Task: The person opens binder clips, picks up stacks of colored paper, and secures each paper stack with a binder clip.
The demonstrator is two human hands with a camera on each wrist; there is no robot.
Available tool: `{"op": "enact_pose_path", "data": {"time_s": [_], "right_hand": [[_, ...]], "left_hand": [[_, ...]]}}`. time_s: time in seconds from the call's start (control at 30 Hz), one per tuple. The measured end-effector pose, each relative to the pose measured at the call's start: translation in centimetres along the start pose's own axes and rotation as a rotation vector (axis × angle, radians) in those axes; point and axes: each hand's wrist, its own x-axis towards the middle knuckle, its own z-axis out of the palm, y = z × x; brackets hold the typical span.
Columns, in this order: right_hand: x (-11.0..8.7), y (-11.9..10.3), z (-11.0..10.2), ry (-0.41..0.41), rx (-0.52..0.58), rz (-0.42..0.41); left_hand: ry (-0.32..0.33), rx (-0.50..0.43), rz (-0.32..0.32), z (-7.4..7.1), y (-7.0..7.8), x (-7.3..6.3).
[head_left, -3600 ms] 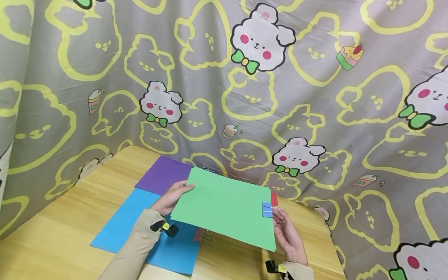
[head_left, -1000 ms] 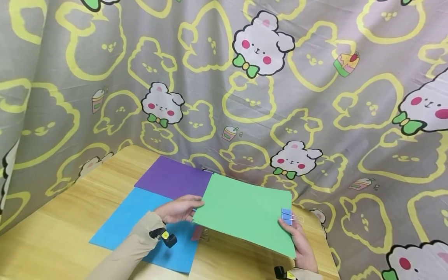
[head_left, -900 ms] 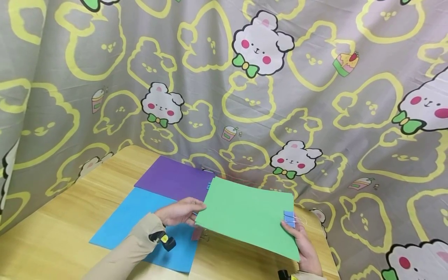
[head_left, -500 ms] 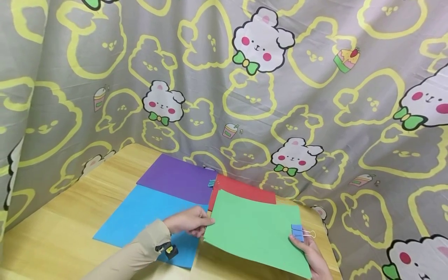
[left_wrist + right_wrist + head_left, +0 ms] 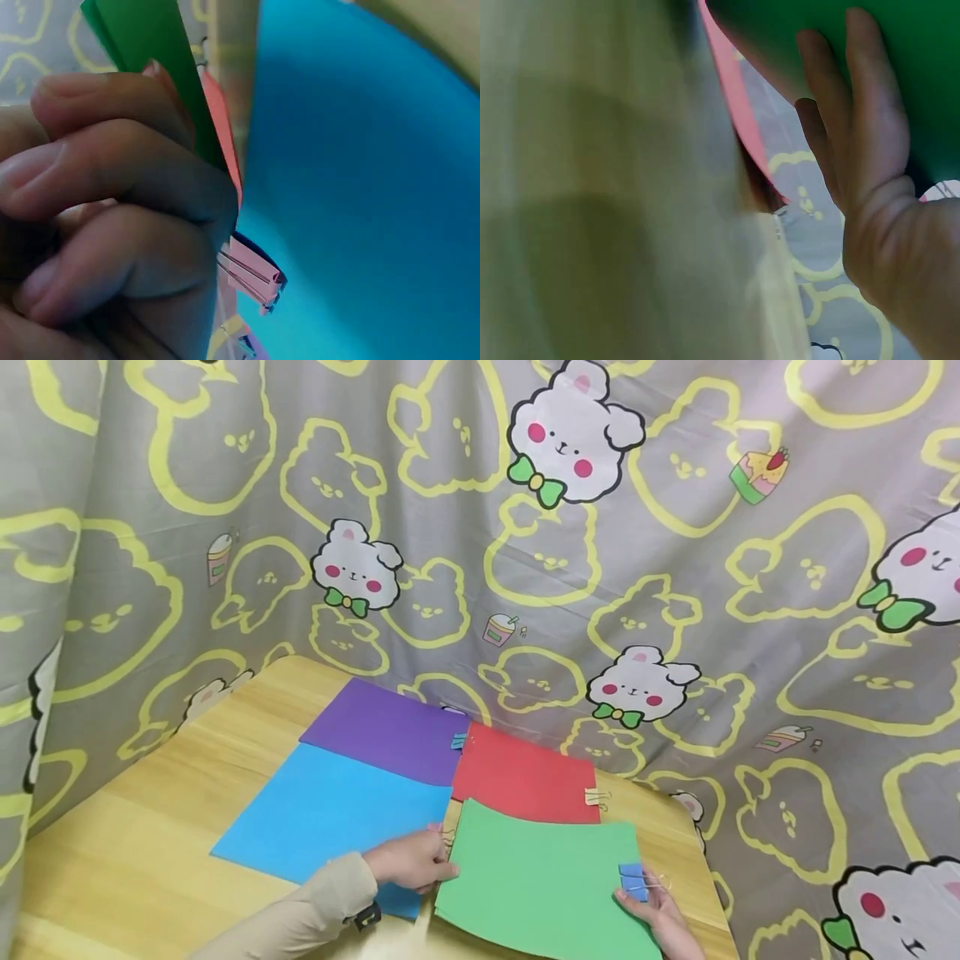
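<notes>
A stack of green paper sheets (image 5: 547, 885), bowed and tilted, is held over the table's front part. At its left edge my left hand (image 5: 411, 862) pinches it between thumb and fingers; the left wrist view shows the curled fingers against the green sheets (image 5: 154, 45). My right hand (image 5: 663, 917) grips the right edge, thumb on top beside a blue binder clip (image 5: 632, 882) fastened there. Underneath, the right wrist view shows this hand's extended fingers (image 5: 877, 97) against the green sheets (image 5: 930, 82). Part of the lower edge falls outside the head view.
Behind the green stack lies red paper (image 5: 532, 781) with a cream binder clip (image 5: 592, 796). Purple paper (image 5: 382, 731) with a teal clip (image 5: 459, 741) and blue paper (image 5: 330, 810) lie left. A pink binder clip (image 5: 255, 274) sits at the blue paper's edge. A patterned curtain (image 5: 450, 610) hangs behind.
Both hands have brought the green stack down towards the front, uncovering the red paper and its cream clip. Earlier the right hand was at the blue clip's handles; its thumb now lies beside the clip.
</notes>
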Motion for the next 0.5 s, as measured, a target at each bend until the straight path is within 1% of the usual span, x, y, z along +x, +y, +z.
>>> {"op": "enact_pose_path", "data": {"time_s": [0.07, 0.13, 0.23, 0.37, 0.5], "right_hand": [[0.2, 0.3, 0.4, 0.010, -0.013, 0.001], [0.4, 0.5, 0.9, 0.006, -0.021, -0.003], [0.7, 0.7, 1.4, -0.015, -0.012, 0.004], [0.9, 1.0, 1.9, -0.030, -0.003, 0.000], [0.9, 1.1, 2.4, -0.059, -0.023, -0.023]], "left_hand": [[-0.009, 0.024, -0.004, 0.1, -0.1, -0.3], [-0.017, 0.018, -0.016, 0.2, -0.3, -0.6], [-0.012, 0.003, -0.037, 0.3, -0.7, -0.8], [-0.009, 0.002, -0.029, 0.3, -1.3, -0.8], [-0.014, -0.008, -0.024, 0.1, -1.8, -1.1]]}}
